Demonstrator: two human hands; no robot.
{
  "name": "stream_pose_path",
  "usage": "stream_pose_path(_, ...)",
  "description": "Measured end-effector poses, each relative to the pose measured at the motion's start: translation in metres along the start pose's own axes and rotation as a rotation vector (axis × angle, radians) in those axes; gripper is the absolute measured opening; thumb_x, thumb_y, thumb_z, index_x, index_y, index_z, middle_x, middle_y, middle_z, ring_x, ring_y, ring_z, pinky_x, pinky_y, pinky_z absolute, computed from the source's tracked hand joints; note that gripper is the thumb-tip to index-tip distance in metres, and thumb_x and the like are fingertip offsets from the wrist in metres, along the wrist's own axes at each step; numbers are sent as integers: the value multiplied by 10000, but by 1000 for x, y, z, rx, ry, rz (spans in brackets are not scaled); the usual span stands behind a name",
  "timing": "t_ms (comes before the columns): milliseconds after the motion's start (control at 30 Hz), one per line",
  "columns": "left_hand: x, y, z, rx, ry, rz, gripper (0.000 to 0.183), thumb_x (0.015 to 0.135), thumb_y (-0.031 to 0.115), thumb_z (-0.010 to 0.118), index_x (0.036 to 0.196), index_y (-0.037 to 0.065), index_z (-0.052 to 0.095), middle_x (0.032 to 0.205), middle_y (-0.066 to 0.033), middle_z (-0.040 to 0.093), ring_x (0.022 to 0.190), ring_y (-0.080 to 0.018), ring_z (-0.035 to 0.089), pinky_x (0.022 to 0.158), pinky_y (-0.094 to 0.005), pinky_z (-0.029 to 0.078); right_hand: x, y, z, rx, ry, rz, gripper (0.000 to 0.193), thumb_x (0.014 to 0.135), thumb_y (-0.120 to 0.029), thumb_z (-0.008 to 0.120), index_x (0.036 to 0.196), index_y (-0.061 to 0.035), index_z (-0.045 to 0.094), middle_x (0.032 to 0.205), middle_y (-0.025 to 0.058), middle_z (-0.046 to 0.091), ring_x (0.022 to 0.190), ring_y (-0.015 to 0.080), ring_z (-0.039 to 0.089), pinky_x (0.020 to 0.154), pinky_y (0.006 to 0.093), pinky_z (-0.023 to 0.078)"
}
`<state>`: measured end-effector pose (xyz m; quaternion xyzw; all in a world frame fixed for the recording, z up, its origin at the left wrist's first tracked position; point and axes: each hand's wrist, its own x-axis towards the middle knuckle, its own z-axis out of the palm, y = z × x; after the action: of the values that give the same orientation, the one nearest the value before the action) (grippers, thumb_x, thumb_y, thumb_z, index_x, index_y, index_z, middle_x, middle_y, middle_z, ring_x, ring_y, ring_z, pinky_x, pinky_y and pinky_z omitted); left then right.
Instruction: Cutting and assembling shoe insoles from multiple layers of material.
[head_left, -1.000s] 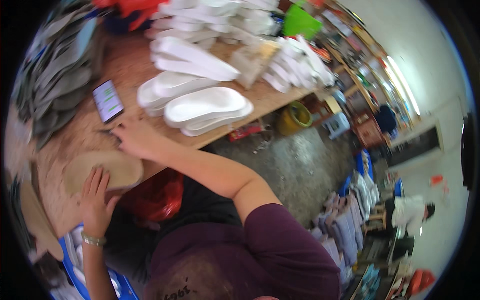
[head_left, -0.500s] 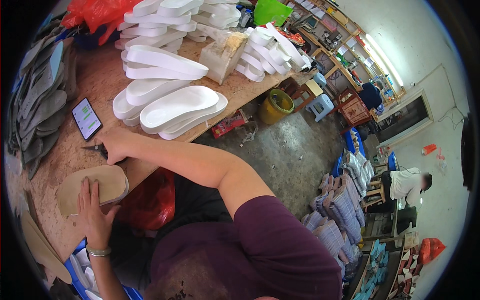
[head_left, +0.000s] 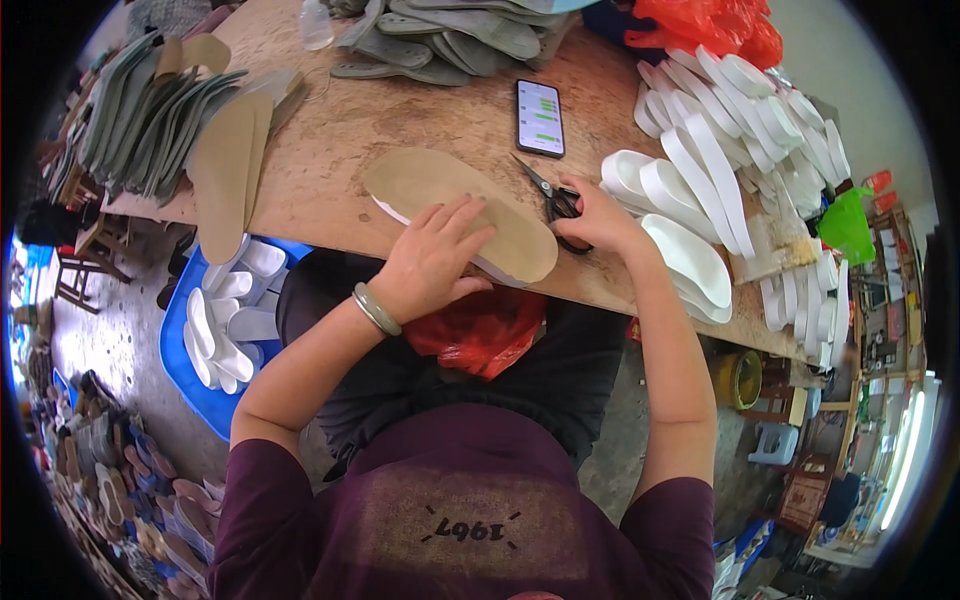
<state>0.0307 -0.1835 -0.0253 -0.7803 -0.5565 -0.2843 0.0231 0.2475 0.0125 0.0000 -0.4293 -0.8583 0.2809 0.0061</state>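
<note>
A tan insole (head_left: pixel 468 183) lies near the front edge of the wooden table, with a white edge (head_left: pixel 392 209) showing beneath it. My left hand (head_left: pixel 430 255) rests on its near side, fingers stretched out over the surface and the thumb toward the table edge. To the right of the insole, my right hand (head_left: pixel 603 220) has its fingers around the handles of black scissors (head_left: pixel 545 185). The blades point away to the far left, low over the tabletop. The fingertips around the handles are partly hidden.
Behind the scissors lies a phone (head_left: pixel 540 118). White shoe soles (head_left: pixel 690 265) are piled at the right, grey ones (head_left: pixel 450 40) at the back. More tan insoles (head_left: pixel 225 170) lie left. Below the table are a blue basket (head_left: pixel 190 380) of white soles and a red plastic bag (head_left: pixel 475 335).
My view has swung round to the left, so the table now lies straight ahead. My left hand stays on the insole and my right hand stays at the scissors.
</note>
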Motion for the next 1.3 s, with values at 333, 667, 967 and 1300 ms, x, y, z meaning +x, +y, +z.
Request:
stream_pose_path(333, -20, 14, 14, 2, 137, 24, 502, 748, 215, 787, 1207, 104, 617, 1245, -81, 600, 1230, -264, 554, 992, -422, 432, 4, -10, 12, 12, 26, 108, 691, 699, -278, 765, 1305, -34, 536, 1195, 224, 624, 1093, 340, 630, 950, 404, 499)
stream_pose_path(667, -20, 5, 28, 53, 202, 71, 342, 810, 156, 630, 1149, 111, 631, 1221, -43, 618, 1196, -207, 568, 971, -378, 434, -24, -66, 10, 1095, 249, -352, 584, 804, 71, 598, 1374, -2, 493, 1034, 100, 641, 916, 179, 642, 854, 299, 522)
stream_pose_path(967, -32, 0, 32, 24, 206, 77, 267, 811, 185, 599, 1071, 125, 620, 1151, -17, 607, 1184, -182, 557, 996, -361, 418, -7, -117, 49, 30, 93, -863, 419, 830, 34, 647, 1236, -69, 626, 1031, 113, 681, 912, 293, 672, 793, 361, 555)
stream_pose_path(1300, -31, 2, 41, -48, 329, 87, 241, 802, 151, 598, 1036, 93, 600, 1130, -46, 604, 1154, -205, 566, 1023, -354, 436, 24, -117, 58, -176, 236, -1028, 339, 785, -7, 646, 1115, -77, 673, 945, 86, 688, 814, 262, 684, 682, 349, 563)
